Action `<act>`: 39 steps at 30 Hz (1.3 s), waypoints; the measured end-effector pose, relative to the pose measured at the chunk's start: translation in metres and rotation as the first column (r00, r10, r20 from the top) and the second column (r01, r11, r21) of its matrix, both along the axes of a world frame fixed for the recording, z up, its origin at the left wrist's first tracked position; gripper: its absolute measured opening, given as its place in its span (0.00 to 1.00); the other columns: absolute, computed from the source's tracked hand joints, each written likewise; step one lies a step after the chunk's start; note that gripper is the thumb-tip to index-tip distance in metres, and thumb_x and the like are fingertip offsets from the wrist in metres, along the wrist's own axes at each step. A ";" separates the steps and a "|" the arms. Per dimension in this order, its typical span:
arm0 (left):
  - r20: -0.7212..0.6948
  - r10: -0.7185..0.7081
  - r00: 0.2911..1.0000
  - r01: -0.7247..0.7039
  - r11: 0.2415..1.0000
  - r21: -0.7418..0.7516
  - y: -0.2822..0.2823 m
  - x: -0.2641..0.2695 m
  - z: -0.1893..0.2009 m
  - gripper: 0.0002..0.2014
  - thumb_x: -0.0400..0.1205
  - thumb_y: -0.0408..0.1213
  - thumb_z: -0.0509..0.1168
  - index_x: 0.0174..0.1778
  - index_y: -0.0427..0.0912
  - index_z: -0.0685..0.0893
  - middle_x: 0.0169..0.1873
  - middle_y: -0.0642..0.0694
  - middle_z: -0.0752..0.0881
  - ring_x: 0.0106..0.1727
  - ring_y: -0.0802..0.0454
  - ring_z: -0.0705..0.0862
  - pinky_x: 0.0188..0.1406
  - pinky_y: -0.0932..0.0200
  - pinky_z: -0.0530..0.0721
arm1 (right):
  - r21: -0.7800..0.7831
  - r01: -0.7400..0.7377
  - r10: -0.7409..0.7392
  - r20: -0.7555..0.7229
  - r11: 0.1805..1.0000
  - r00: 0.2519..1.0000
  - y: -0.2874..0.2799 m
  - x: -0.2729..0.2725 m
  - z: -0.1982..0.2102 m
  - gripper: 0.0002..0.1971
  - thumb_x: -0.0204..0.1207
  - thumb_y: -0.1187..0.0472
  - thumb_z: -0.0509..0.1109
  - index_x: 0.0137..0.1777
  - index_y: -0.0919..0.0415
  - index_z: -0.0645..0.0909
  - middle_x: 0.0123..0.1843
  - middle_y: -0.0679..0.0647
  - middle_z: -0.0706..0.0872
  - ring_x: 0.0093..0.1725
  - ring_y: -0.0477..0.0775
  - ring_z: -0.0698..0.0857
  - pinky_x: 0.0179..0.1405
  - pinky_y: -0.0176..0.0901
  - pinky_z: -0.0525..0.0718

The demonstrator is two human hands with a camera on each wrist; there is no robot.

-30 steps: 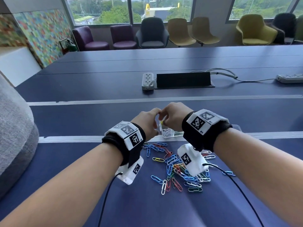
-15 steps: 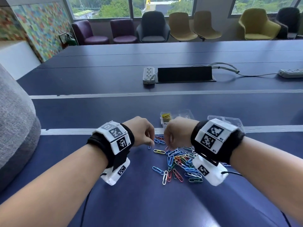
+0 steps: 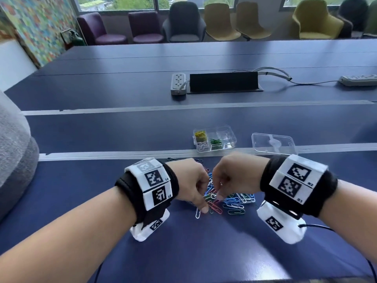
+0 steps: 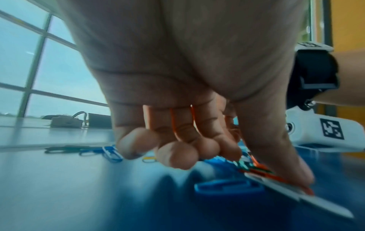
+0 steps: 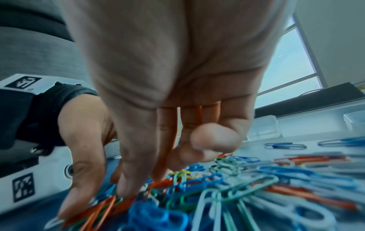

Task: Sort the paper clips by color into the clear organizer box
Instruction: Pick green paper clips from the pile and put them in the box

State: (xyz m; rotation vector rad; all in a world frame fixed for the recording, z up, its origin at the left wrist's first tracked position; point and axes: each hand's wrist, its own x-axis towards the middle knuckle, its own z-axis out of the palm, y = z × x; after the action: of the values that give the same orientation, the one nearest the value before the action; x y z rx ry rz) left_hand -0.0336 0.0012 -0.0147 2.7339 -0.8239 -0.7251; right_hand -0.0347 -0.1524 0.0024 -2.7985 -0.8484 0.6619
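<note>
Probing glossy wire paper clips [image 3: 230,201], seemingly ungripped.

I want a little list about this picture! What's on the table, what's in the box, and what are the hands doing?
table: dark blue table
pile: mixed paper clips, blue, red, green, white
box: clear organizer box, open, beyond the pile
in the box: yellow clips, green clips, white clips, each in its own compartment
lid: clear lid, right of the box
left hand: thumb pressing on red clips at the pile's edge
right hand: fingers reaching down into the pile
</note>
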 end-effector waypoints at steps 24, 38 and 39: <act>0.054 0.051 0.997 -0.054 0.997 0.053 0.011 -0.002 0.007 0.05 0.73 0.41 0.71 0.39 0.44 0.89 0.29 0.52 0.83 0.36 0.56 0.80 0.34 0.65 0.76 | 0.050 -0.004 -0.001 0.101 0.999 0.995 0.000 -0.001 -0.010 0.07 0.71 0.53 0.71 0.45 0.52 0.88 0.43 0.50 0.89 0.45 0.53 0.84 0.50 0.47 0.85; 0.149 0.154 0.977 -0.142 0.986 -0.091 -0.003 0.007 0.004 0.07 0.78 0.32 0.58 0.43 0.46 0.80 0.32 0.54 0.77 0.38 0.53 0.74 0.41 0.63 0.74 | 0.252 0.175 -0.189 0.032 0.952 0.981 -0.017 0.002 0.000 0.15 0.74 0.65 0.63 0.54 0.51 0.88 0.29 0.39 0.82 0.29 0.31 0.80 0.36 0.20 0.74; 0.151 0.167 0.974 -0.155 0.984 -0.091 -0.005 0.008 0.004 0.06 0.78 0.32 0.57 0.40 0.46 0.77 0.32 0.53 0.76 0.39 0.51 0.73 0.41 0.62 0.73 | 0.265 0.195 -0.205 0.013 0.944 0.979 -0.018 0.002 0.000 0.15 0.73 0.66 0.63 0.52 0.51 0.88 0.26 0.39 0.80 0.27 0.26 0.79 0.33 0.17 0.73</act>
State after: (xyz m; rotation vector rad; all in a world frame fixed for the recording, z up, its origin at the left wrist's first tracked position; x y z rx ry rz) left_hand -0.0253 -0.0041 -0.0103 2.7734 -0.6350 -0.4390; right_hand -0.0327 -0.1700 0.0028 -2.6163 -0.5957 0.4272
